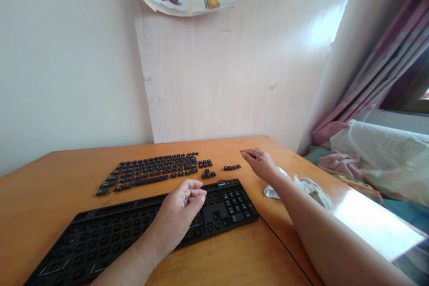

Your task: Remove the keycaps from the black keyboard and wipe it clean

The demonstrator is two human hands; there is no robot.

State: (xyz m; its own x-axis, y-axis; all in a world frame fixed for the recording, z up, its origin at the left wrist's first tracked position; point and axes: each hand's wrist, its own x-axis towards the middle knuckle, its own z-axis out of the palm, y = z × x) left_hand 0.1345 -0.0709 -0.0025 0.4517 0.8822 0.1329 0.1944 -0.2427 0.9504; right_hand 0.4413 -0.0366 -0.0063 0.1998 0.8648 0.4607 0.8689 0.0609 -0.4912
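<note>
Keyboard: the black keyboard [134, 219] is lying under and around the left hand [182, 208], stretching out to both sides of it; most of its key places are showing without caps.
Number pad: to the right of the left hand, the number pad [236, 203] is still wearing its caps.
Left hand: it is hovering over the keyboard with its fingers curling in and the thumb coming close to the fingertips; whether it is pinching anything, I cannot tell.
Right hand: the right hand [261, 163] is reaching farther out, past the number pad, fingers together and bending; something small and dark is showing by the fingers, but I cannot tell whether they are gripping it.
Loose caps: beyond the left hand, the caps [157, 165] are lying in keyboard order, the space bar [150, 180] running along the near side.
Short row: a few caps [232, 167] are sitting just left of the right hand.
Cloth: a crumpled cloth [313, 190] is lying beside the right forearm.
Cable: a thin cable [284, 245] is running between the two forearms.
Desk: the wooden desk [214, 263] is carrying all of these below both hands.
Pictures: fruit pictures [211, 2] are hanging well beyond the hands.
</note>
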